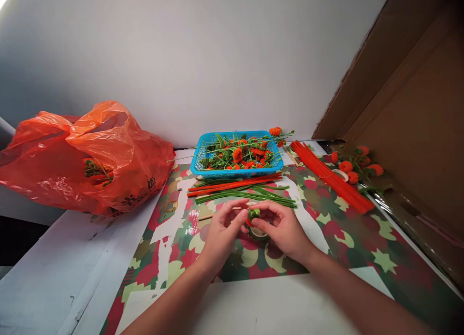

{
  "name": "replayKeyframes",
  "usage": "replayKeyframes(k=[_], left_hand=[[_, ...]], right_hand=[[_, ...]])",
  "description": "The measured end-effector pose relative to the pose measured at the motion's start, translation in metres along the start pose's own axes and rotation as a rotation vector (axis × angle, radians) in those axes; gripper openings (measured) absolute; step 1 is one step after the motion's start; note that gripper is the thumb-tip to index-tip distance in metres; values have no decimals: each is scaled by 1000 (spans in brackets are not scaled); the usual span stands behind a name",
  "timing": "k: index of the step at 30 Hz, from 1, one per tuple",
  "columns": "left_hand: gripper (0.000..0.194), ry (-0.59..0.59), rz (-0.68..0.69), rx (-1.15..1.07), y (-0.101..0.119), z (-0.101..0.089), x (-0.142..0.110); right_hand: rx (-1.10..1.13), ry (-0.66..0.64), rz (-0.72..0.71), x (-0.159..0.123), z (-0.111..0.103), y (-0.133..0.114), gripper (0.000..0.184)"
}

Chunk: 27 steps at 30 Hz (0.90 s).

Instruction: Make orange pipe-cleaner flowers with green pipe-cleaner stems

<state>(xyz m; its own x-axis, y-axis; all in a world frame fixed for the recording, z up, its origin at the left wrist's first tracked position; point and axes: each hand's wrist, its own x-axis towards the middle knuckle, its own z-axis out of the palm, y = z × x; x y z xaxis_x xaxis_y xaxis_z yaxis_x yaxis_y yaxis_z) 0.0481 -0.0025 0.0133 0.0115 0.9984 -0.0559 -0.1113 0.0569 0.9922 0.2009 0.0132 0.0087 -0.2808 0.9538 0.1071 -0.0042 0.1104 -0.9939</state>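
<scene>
A small pipe-cleaner flower (pixel 254 213), green on top with orange below, is held up between my two hands. My right hand (pixel 284 226) pinches it between thumb and forefinger from the right. From the left, my left hand (pixel 225 226) has its thumb and forefinger closed together at the flower's edge, the other fingers curled. Under the flower, partly covered by the hands, a tape roll (pixel 259 233) lies on the patterned cover. Just beyond my fingers lie green pipe cleaners (pixel 250 196) and orange pipe cleaners (pixel 234 184).
A blue basket (pixel 237 173) full of orange flowers with green stems stands against the wall. An orange plastic bag (pixel 87 166) bulges at left. At right lie a bundle of orange pipe cleaners (pixel 331 178) and finished flowers (pixel 357 166), near a cardboard panel (pixel 409 93).
</scene>
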Motion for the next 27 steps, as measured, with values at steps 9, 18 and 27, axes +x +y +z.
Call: replayKeyframes(k=[9,18,27], left_hand=[[28,-4,-59,-90,3,1,-1],[11,54,319,169,-3,3,-5],[15,-15,399,250,-8,1,-4]], right_hand=[[-356,121,-339,-2,-7,-3,8],[-894,30,-446,-5,-7,-3,21],[-545,2,-222,-2,-7,-3,30]])
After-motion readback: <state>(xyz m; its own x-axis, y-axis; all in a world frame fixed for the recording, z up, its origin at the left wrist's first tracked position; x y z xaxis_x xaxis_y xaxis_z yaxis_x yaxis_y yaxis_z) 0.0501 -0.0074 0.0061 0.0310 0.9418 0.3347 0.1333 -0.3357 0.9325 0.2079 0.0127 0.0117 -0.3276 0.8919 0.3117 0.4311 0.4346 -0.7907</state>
